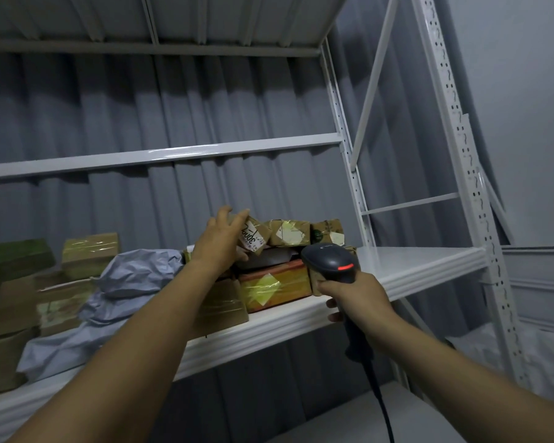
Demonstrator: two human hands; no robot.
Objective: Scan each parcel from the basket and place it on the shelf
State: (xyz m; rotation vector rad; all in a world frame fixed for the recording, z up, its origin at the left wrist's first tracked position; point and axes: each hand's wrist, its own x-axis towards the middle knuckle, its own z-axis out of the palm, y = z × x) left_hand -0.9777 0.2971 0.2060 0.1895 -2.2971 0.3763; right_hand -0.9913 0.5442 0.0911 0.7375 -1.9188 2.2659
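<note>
— Where is the parcel right now?
— My left hand has the small brown parcel up on the shelf, on top of the stacked boxes and touching the taped box to its right. My fingers lie over its top edge with the thumb underneath, so it's pinched between them
— And the other hand?
— My right hand is wrapped round the handle of the scanner, held just in front of the shelf edge, red strip showing, cable hanging down. An orange box sits below the parcel, and 1 crumpled grey mailer bag lies to the left
</note>
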